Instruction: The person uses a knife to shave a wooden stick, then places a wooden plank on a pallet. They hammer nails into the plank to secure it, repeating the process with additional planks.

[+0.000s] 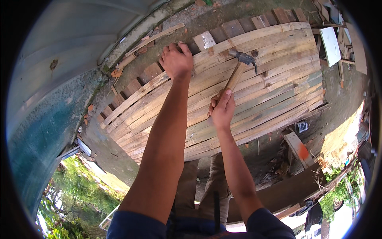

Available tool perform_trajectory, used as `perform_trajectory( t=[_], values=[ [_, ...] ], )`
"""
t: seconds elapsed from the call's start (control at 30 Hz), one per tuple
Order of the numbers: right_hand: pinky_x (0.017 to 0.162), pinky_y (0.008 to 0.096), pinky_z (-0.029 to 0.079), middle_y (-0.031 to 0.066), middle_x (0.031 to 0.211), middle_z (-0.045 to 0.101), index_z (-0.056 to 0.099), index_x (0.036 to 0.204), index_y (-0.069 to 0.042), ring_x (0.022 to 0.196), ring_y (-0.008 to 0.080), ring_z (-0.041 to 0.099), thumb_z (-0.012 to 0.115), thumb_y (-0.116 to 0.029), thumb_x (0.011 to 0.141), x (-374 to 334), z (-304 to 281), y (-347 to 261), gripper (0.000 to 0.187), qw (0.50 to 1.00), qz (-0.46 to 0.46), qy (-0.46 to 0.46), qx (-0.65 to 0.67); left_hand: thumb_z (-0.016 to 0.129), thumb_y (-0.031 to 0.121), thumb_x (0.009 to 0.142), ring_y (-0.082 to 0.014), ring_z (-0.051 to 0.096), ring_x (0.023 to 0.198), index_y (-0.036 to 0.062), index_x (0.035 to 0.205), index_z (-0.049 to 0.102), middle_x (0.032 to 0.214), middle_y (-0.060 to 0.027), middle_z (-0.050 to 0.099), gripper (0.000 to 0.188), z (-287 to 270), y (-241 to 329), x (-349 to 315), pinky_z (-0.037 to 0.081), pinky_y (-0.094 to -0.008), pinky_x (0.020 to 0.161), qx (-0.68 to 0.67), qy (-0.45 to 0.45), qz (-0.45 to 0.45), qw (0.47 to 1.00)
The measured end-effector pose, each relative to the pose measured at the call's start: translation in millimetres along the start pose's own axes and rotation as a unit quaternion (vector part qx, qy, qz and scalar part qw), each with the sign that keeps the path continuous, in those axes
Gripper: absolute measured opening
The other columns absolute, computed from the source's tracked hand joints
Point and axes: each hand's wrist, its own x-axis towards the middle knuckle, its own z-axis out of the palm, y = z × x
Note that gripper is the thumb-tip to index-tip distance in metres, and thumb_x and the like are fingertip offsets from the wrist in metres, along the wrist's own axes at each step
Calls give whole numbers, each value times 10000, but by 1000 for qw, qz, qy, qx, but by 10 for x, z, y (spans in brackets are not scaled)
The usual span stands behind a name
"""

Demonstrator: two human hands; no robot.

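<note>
A panel of long, pale, weathered wooden slats (254,75) lies in front of me, side by side over short cross blocks. At its far edge, left of the middle, my left hand (176,59) is closed with fingers curled over the outermost slat (274,30); the fingertips are partly hidden. My right hand (223,106) is wrapped round the wooden handle of a claw hammer (235,76). The hammer's dark metal head is over the slats, right of my left hand, with its claw pointing right. I see no nail clearly.
Short wooden block ends (232,28) stick out along the panel's far edge. A blue-green wall (43,151) stands at the left. Loose boards and a white panel (331,46) lie at the far right. An orange-marked board (298,149) and a small can (301,126) are at the near right.
</note>
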Motion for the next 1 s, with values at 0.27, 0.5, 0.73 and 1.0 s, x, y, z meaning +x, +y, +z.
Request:
perform_trajectory(
  t=[0.27, 0.5, 0.73, 1.0],
  values=[
    [440, 261, 405, 5, 687, 483, 520, 1051, -30, 514, 76, 448, 512, -313, 1085, -44, -87, -124, 285, 958, -184, -9, -219, 491, 387, 982, -388, 653, 1037, 27, 1001, 715, 1064, -198, 687, 424, -2, -12, 0, 457, -494, 985, 8, -4, -5, 1000],
    [532, 298, 446, 12, 682, 542, 572, 1088, 12, 567, 112, 506, 489, -331, 1091, 122, -301, -380, 352, 875, -303, -113, -360, 484, 387, 973, -363, 623, 1104, 17, 1040, 709, 1105, -188, 675, 438, -23, 9, 2, 426, -475, 1023, 7, -22, -11, 1000],
    [551, 418, 494, 171, 687, 621, 562, 1019, -13, 603, 333, 652, 499, -299, 1075, 166, -523, -369, 298, 881, -265, -119, -374, 480, 391, 975, -356, 627, 1091, 20, 1036, 705, 1105, -186, 675, 438, -24, -8, -6, 425, -476, 1019, 1, -10, -11, 1000],
    [531, 449, 491, 188, 657, 618, 554, 1010, -10, 607, 382, 652, 512, -296, 1070, 169, -460, -365, 295, 858, -260, -131, -424, 475, 386, 978, -358, 638, 1065, 15, 1007, 710, 1077, -189, 680, 440, -60, 19, -3, 420, -472, 1021, 2, -6, -12, 1000]
  ],
)
